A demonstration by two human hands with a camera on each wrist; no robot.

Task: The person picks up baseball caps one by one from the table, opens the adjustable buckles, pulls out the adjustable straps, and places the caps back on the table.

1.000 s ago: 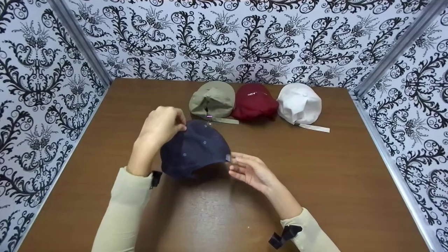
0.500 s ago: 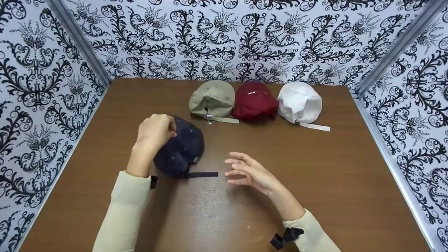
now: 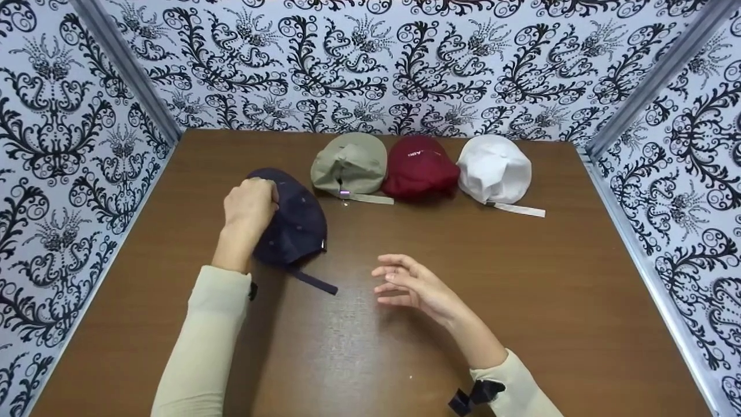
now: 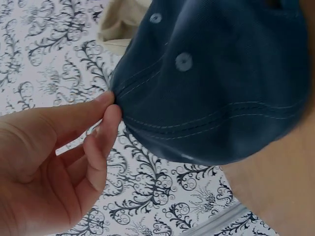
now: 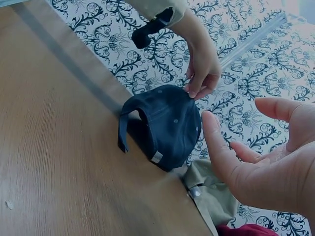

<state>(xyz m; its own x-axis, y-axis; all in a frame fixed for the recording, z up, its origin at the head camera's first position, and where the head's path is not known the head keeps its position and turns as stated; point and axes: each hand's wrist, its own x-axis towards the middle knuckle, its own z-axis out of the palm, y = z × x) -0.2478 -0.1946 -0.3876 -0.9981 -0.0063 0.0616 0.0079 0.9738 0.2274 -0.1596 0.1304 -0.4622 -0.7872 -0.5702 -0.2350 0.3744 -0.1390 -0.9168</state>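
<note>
My left hand (image 3: pixel 249 205) pinches a navy baseball cap (image 3: pixel 298 223) by its crown, thumb against fingertips, as the left wrist view shows closely on the cap (image 4: pixel 211 83). The cap hangs over the left part of the table, its loose back strap (image 3: pixel 312 282) trailing toward the front. In the right wrist view, the strap (image 5: pixel 123 132) and the back opening face the table. My right hand (image 3: pixel 419 286) holds nothing; its fingers are spread and slightly bent, apart from the cap and to its right.
Along the back of the brown table (image 3: pixel 521 301) stand an olive cap (image 3: pixel 353 165), a dark red cap (image 3: pixel 421 168) and a white cap (image 3: pixel 496 168) in a row. The olive cap's strap and the white one's stick out forward. Patterned walls (image 3: pixel 370 63) enclose the back and sides.
The left hand has carried the navy cap left, then slightly farther back, turning it. The right hand has parted from the cap and stays in about the same place.
</note>
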